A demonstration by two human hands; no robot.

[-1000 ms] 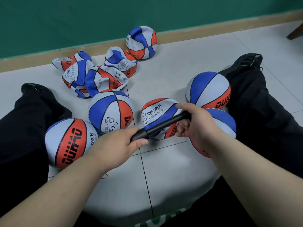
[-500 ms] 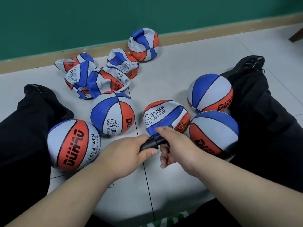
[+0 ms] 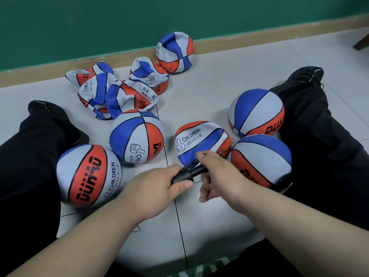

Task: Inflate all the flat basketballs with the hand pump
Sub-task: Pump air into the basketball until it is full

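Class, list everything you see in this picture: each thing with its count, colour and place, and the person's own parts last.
Inflated basketballs: four, blue, orange-red and grey; two near the left leg, two against the right leg.
Part-filled basketball: one, same colours, on the floor just beyond the hands.
Flat basketballs: five, same colours, crumpled near the wall.
Hand pump: one, black, held between both hands.
Floor: pale grey tiles.
Wall: green, with tan skirting along its foot.
Wooden leg: one, brown, top right corner.
Legs: two, in black trousers and shoes, spread either side of the balls.
Left hand: grips the pump's barrel.
Right hand: holds the pump's handle end.
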